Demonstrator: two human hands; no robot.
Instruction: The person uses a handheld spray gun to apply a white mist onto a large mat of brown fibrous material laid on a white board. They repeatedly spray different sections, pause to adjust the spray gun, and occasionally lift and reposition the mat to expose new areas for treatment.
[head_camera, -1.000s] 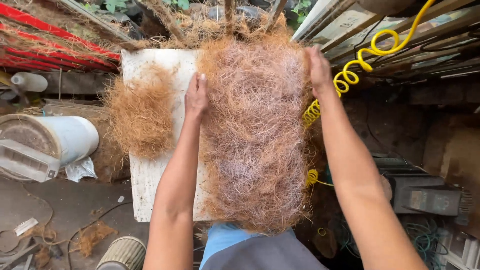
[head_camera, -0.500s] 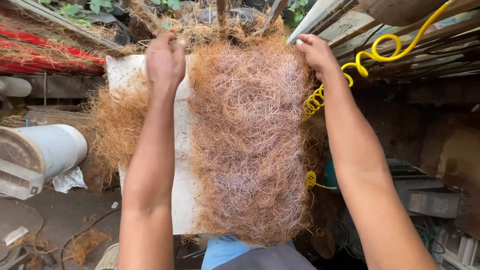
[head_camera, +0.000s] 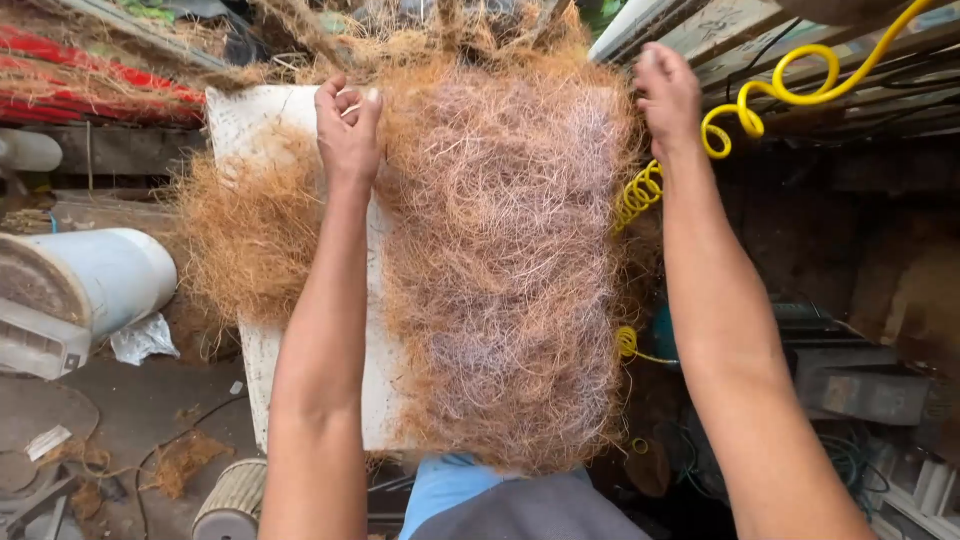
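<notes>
Hands sit at the far end of a big mat of brown fibre (head_camera: 505, 270). The left hand (head_camera: 348, 130) has its fingers curled, and they pinch the far left edge of the mat. Half a second ago this hand was a loose fist lying further left on the white board (head_camera: 240, 120), clear of the mat; now it has moved right to the mat's edge. A second ago it lay flat and open, lower down on the mat's left side. The right hand (head_camera: 668, 95) is curled over the far right corner of the mat and seems to grip it, but the fingertips are hidden in the fibre, so how tight it holds is hard to tell. It has stayed at that corner in all three pictures.

The mat lies long and thick on the white board, from the far end down to the person's blue shirt (head_camera: 450, 480). It looks about the same shape as before. A smaller clump of fibre (head_camera: 245, 235) lies on the left part of the board, just beside the left arm, and hangs off the left edge.

A curly yellow hose (head_camera: 740, 115) runs just beside the right hand and down past the right arm. A white drum (head_camera: 110, 275) lies on its side well to the left of the board. More loose fibre is piled beyond the far end of the board.
</notes>
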